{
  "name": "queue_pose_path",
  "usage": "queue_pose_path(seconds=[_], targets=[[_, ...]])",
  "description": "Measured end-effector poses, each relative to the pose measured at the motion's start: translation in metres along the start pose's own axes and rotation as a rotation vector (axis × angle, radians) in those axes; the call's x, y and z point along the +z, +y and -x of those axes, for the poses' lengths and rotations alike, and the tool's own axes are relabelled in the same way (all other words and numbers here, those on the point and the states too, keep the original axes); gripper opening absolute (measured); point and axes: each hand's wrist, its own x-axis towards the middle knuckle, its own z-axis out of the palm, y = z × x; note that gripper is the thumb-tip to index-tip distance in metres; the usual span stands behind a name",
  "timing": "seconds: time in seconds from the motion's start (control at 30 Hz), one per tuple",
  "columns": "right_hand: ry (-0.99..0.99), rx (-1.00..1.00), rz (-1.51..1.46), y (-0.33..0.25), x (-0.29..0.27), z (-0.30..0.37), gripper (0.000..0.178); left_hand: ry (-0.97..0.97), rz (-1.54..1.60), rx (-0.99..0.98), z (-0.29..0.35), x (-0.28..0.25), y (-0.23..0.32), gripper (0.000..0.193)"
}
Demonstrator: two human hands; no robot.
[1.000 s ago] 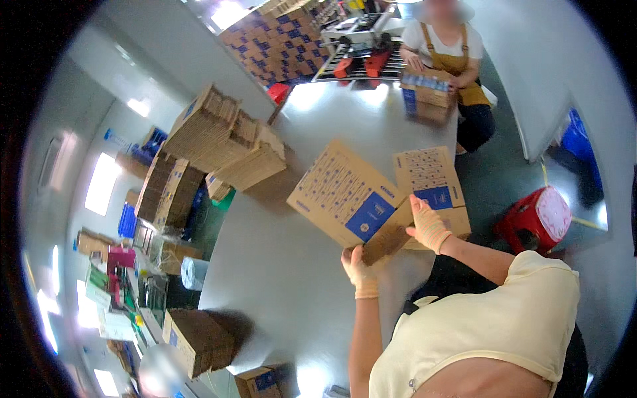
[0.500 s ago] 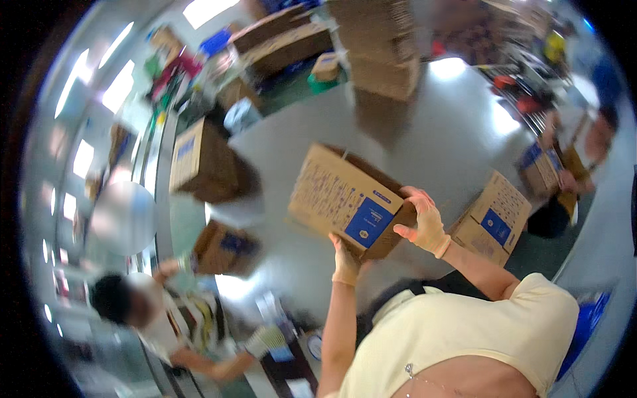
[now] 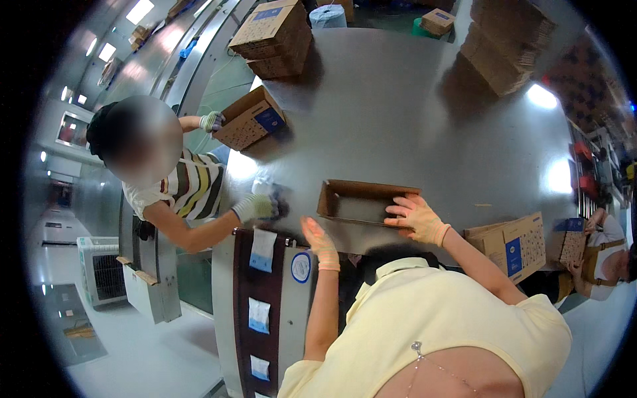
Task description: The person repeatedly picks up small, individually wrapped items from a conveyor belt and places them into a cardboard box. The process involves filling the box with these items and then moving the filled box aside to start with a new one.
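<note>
An open brown cardboard box (image 3: 370,188) rests on the metal table in front of me, its opening facing up. My right hand (image 3: 419,220), in a thin pale glove, grips the box's near right side, with fingers reaching over the rim. Apart from the box, near its left front corner, is my left hand (image 3: 321,243). Its fingers are stretched out and it holds nothing. The inside of the box shows only in part.
At left, a co-worker's gloved hand (image 3: 212,121) holds another carton (image 3: 255,121). Packets (image 3: 260,315) lie along a dark conveyor belt (image 3: 247,292). Folded cartons (image 3: 514,247) lean at right, near another person with a box (image 3: 572,242). Stacked boxes (image 3: 273,36) stand far left.
The cardboard box has gone from tilted between both hands to upright on the table. My left hand has let go of it. The view has turned, showing the conveyor more clearly.
</note>
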Motion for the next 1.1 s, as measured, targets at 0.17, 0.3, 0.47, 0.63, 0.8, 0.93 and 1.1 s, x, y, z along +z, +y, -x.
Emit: queue_pose_path(seconds=[0.17,0.3,0.47,0.63,0.8,0.93,1.1], targets=[[-0.037,-0.071,-0.102,0.005,0.006,0.011,0.048,-0.491,-1.148,0.846,0.012,0.014,0.124,0.032],[0.157,0.161,-0.518,0.012,0.014,0.002,0.039,-0.56,-1.215,0.834,-0.008,0.049,0.112,0.041],[0.316,0.274,-0.388,0.013,0.025,-0.004,0.038,-0.637,-1.108,0.972,0.003,0.067,0.11,0.028],[0.428,0.254,-0.317,0.016,0.03,-0.011,0.043,-0.672,-1.042,1.399,0.01,0.042,0.06,0.037],[0.628,0.323,-0.206,0.014,0.016,0.017,0.07,-0.545,-0.6,0.283,-0.009,0.056,0.119,0.043],[0.299,0.082,-0.229,0.018,0.005,0.019,0.062,-0.374,-0.034,-0.273,-0.011,0.072,0.064,0.079],[-0.416,-0.085,0.222,0.011,0.045,-0.002,0.03,-0.481,0.468,-0.679,0.022,0.062,-0.056,0.068]])
